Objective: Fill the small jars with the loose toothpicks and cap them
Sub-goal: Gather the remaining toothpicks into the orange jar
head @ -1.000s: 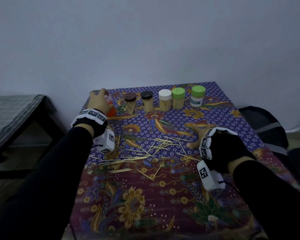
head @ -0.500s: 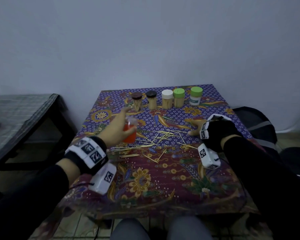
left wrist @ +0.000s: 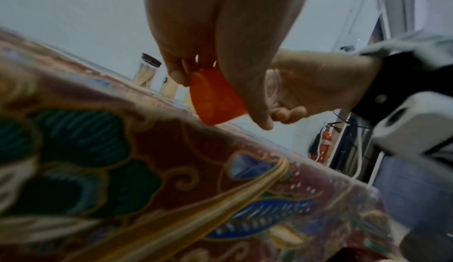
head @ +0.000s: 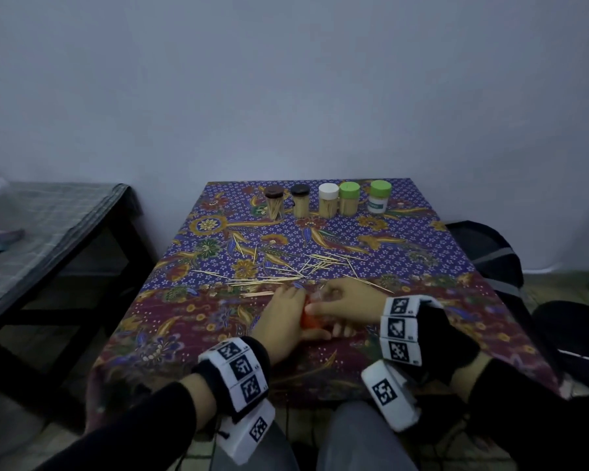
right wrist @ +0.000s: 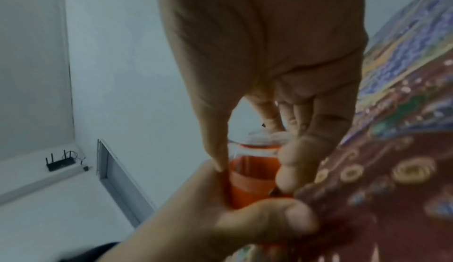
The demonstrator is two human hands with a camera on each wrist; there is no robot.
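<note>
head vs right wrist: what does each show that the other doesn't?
Only the head view: the row of five capped jars at the table's far edge and the loose toothpicks scattered on the cloth.

Only the right wrist view: the jar's clear body above the orange part, gripped by the right hand's fingers, and a router by the wall.

Both: the left hand and right hand holding the orange jar, over the patterned cloth.

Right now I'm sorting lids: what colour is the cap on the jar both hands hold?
Orange cap, clearest in the left wrist view.
</note>
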